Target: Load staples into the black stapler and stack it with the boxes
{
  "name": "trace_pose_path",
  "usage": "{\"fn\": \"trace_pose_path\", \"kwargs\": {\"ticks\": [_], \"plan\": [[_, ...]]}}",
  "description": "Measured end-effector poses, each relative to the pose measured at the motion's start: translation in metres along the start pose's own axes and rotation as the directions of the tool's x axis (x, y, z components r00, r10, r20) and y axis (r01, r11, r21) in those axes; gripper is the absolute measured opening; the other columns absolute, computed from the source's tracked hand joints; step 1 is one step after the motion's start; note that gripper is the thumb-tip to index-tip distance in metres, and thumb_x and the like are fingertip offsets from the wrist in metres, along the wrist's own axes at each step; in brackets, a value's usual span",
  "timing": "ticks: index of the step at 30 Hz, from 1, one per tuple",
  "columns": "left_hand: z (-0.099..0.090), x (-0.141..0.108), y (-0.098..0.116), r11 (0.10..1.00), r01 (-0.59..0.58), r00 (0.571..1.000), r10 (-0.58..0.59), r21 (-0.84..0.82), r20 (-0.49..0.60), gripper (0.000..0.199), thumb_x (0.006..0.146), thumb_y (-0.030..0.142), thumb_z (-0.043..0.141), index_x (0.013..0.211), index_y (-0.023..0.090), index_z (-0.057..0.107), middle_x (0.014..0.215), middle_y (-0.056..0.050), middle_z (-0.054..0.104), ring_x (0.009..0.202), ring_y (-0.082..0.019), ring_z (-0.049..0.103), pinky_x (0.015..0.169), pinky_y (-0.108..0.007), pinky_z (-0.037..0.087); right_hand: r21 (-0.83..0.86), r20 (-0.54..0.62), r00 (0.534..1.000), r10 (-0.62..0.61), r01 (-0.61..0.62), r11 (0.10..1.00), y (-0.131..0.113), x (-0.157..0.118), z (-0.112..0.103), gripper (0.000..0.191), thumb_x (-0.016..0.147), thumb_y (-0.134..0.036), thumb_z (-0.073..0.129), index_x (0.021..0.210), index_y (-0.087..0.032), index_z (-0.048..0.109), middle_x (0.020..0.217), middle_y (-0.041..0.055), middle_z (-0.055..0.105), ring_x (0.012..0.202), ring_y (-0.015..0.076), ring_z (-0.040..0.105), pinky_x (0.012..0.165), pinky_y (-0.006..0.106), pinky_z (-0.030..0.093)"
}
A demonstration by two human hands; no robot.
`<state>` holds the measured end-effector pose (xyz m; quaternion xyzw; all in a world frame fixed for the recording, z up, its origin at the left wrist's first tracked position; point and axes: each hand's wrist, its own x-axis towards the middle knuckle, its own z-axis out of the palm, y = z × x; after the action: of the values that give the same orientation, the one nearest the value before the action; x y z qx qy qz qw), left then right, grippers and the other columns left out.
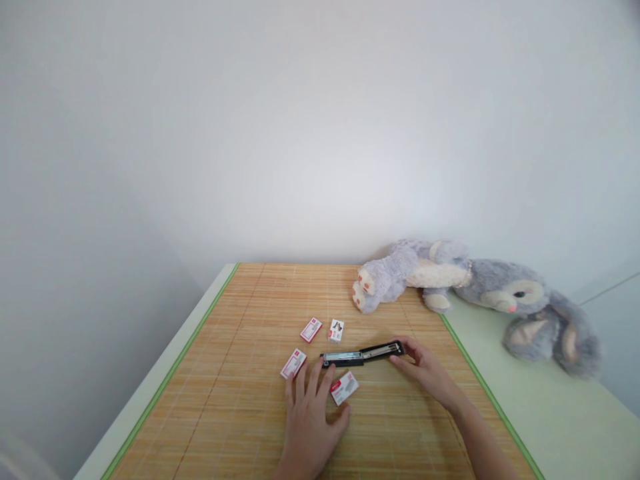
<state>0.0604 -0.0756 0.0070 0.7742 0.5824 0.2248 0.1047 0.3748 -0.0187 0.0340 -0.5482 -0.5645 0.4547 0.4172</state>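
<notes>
Right hand (425,371) pinches one end of an unfolded stapler (345,359); empty left hand (311,423) spreads beside the other

A softly lit wall (290,133) stands behind a table (550,413), pale along 2 sides of its mat (240,400).

Soft brt light, glow ctr of wall (380,160), dimmer at L, faint shadows, btm-L corner blurry

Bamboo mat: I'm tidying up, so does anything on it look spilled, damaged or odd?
No spill or damage shows. The black stapler is opened nearly flat instead of folded, and the plush rabbit lies partly off the mat, head beyond its edge, which looks askew.
</notes>
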Motion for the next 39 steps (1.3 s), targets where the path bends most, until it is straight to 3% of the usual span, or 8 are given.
{"fn": "trace_pose_path", "kwargs": {"ticks": [7, 10, 16, 18, 22, 26, 34, 39], "plan": [[-0.002, -0.005, -0.008, 0.998, -0.055, 0.995, 0.055, 0.005, -0.085, 0.054, 0.089, 0.033, 0.067, 0.142, 0.033, 0.057, 0.146, -0.007, 0.055, 0.137, -0.033, 0.045, 0.115, -0.054, 0.036, 0.156, 0.102, 0.962, 0.252, -0.266, 0.951, 0.009, -0.022, 0.011, 0.066, 0.075, -0.065, 0.078, 0.12, -0.022, 0.057, 0.081, -0.0017, 0.066, 0.064, 0.0144, 0.063, 0.058, 0.026, 0.05], [-0.009, -0.003, -0.008, 0.995, -0.044, 0.999, 0.044, -0.088, 0.001, 0.036, 0.088, 0.029, 0.067, 0.124, 0.034, 0.067, 0.126, -0.005, 0.063, 0.119, -0.029, 0.056, 0.104, -0.048, 0.046, 0.159, 0.147, 0.922, 0.358, -0.38, 0.911, -0.001, -0.037, 0.037, 0.06, 0.082, -0.074, 0.064, 0.111, -0.021, 0.057, 0.071, -0.0035, 0.063, 0.048, 0.0107, 0.056, 0.044, 0.021, 0.04], [-0.016, 0.015, -0.004, 0.971, -0.07, 0.99, 0.096, -0.23, 0.103, 0.038, 0.084, 0.026, 0.071, 0.121, 0.035, 0.069, 0.116, -0.005, 0.064, 0.112, -0.027, 0.058, 0.099, -0.043, 0.048, 0.189, 0.328, 0.843, 0.426, -0.5, 0.845, -0.01, -0.046, 0.097, 0.067, 0.081, -0.081, 0.056, 0.113, -0.023, 0.054, 0.063, -0.0071, 0.059, 0.037, 0.008, 0.048, 0.036, 0.019, 0.028], [-0.016, 0.019, -0.006, 0.966, -0.063, 0.988, 0.096, -0.25, 0.121, 0.038, 0.084, 0.027, 0.072, 0.121, 0.035, 0.069, 0.115, -0.005, 0.064, 0.112, -0.027, 0.058, 0.098, -0.043, 0.048, 0.123, 0.302, 0.853, 0.426, -0.478, 0.87, -0.005, -0.043, 0.1, 0.066, 0.081, -0.081, 0.054, 0.11, -0.022, 0.055, 0.06, -0.0079, 0.056, 0.035, 0.0084, 0.043, 0.035, 0.02, 0.027], [-0.018, 0.022, -0.015, 0.955, -0.035, 0.986, 0.082, -0.294, 0.148, 0.044, 0.081, 0.033, 0.078, 0.123, 0.033, 0.066, 0.118, -0.005, 0.062, 0.115, -0.027, 0.057, 0.101, -0.042, 0.046, -0.131, 0.094, 0.964, 0.25, -0.237, 0.963, 0.0, -0.039, 0.09, 0.049, 0.084, -0.061, 0.066, 0.113, -0.021, 0.061, 0.059, -0.0072, 0.054, 0.047, 0.0121, 0.048, 0.047, 0.024, 0.034], [-0.022, 0.025, -0.023, 0.95, -0.033, 0.973, 0.102, -0.31, 0.209, 0.029, 0.083, 0.032, 0.076, 0.111, 0.031, 0.069, 0.111, -0.003, 0.063, 0.111, -0.025, 0.059, 0.098, -0.039, 0.047, -0.396, 0.179, 0.979, 0.097, -0.019, 0.918, -0.009, -0.039, 0.089, 0.046, 0.084, -0.034, 0.069, 0.129, -0.027, 0.065, 0.07, -0.0041, 0.062, 0.066, 0.0167, 0.058, 0.063, 0.027, 0.04], [-0.032, 0.027, -0.038, 0.95, -0.04, 0.977, 0.102, -0.309, 0.189, 0.044, 0.076, 0.031, 0.081, 0.117, 0.032, 0.066, 0.129, -0.004, 0.061, 0.121, -0.027, 0.057, 0.105, -0.041, 0.046, -0.469, 0.173, 0.98, 0.101, -0.009, 0.883, -0.015, -0.034, 0.083, 0.049, 0.085, -0.031, 0.066, 0.134, -0.027, 0.064, 0.072, -0.0035, 0.063, 0.068, 0.0181, 0.06, 0.065, 0.026, 0.04], [-0.021, 0.021, -0.031, 0.97, -0.045, 0.992, 0.072, -0.239, 0.105, 0.059, 0.074, 0.039, 0.083, 0.128, 0.034, 0.06, 0.147, -0.004, 0.055, 0.133, -0.031, 0.049, 0.113, -0.049, 0.041, -0.445, 0.058, 0.998, 0.024, 0.004, 0.896, -0.026, -0.018, 0.103, 0.044, 0.096, -0.043, 0.053, 0.134, -0.025, 0.065, 0.071, -0.002, 0.064, 0.067, 0.0189, 0.06, 0.063, 0.027, 0.038]]}}
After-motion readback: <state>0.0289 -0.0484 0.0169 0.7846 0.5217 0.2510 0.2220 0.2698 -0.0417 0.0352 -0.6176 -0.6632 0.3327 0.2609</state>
